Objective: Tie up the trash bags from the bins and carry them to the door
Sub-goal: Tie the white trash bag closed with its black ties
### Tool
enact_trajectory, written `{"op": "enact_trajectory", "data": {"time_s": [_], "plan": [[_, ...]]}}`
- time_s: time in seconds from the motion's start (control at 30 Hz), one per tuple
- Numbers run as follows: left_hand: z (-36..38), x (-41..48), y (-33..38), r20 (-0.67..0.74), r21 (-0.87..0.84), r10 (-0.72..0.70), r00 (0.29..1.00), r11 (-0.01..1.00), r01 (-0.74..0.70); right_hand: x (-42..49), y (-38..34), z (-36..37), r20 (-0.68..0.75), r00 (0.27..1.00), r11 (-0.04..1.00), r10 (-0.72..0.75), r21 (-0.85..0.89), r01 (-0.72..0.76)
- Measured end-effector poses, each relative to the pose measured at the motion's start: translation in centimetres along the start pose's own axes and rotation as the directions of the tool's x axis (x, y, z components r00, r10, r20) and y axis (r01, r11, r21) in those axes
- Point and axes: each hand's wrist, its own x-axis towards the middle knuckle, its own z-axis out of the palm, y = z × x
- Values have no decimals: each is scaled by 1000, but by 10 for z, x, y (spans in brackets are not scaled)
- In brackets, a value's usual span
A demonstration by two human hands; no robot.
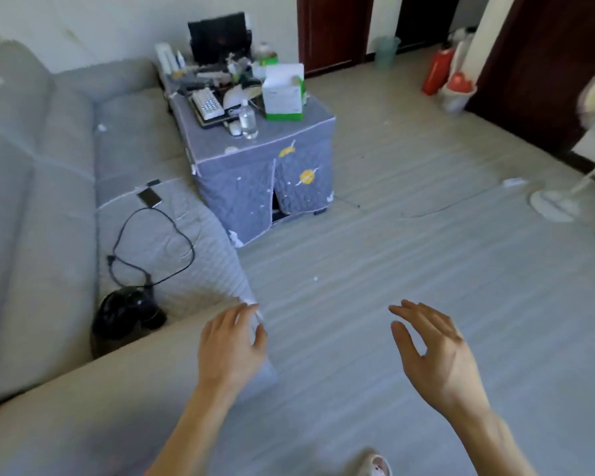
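1. Left hand [232, 341]: nearest, low centre. Fingers loosely curved and holding nothing that I can make out; it overlaps the hanging corner of the sofa quilt [200, 255].
2. Right hand [433, 352]: fingers spread, palm turned inward, holding nothing.
3. Black cable [152, 249]: looped on the quilt and running to a black glossy object [128, 314]. Risk: an arm swung leftward catches the loop.
4. Floor [426, 304]: a wide bare lane ahead and to the right, the best room for walking.
5. Covered table [261, 166]: its corner juts into the lane and a clear bottle [248, 120] stands close to the top's edge. Risk: a passing bag knocks it off.
6. Thin cord [426, 211]: lies across the floor toward the fan base [552, 204]. I judge this the main tripping hazard.
7. Pale green bin [387, 51]: far off, beside the dark door frame [334, 32]. I cannot tell whether it has a liner.
8. White bag [455, 96]: far right, with red contents, standing against the dark door [529, 53]. Both are well apart from the hands, so nothing is tied yet.
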Motion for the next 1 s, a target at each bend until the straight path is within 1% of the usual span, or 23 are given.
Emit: {"op": "enact_trajectory", "data": {"time_s": [0.13, 0.23, 0.4, 0.47, 0.67, 0.77, 0.9, 1.0], "plan": [[14, 55, 92, -14, -43, 95, 995, 994, -96, 55, 59, -44, -36, 998, 998, 48, -35, -49], [27, 99, 143, 6, -27, 164, 987, 986, -163, 100, 95, -60, -48, 996, 996, 71, -44, -73], [62, 185, 207, 4, -24, 238, 971, 971, -238, 189, 144, -62, -30, 995, 994, 97, -55, -99], [79, 225, 230, 30, -20, 238, 971, 971, -237, 232, 164, -60, -17, 995, 994, 98, -57, -98], [121, 384, 291, 13, -59, 227, 974, 972, -226, 392, 217, -54, -16, 991, 988, 132, -75, -133], [121, 473, 320, 32, -53, 227, 973, 973, -225, 486, 228, -60, -26, 993, 990, 114, -86, -115], [116, 586, 357, 3, -4, 259, 966, 966, -259, 605, 238, -69, -53, 994, 992, 97, -78, -101], [123, 667, 382, -33, 20, 274, 961, 962, -273, 685, 261, -65, -47, 995, 994, 92, -58, -95]]}}
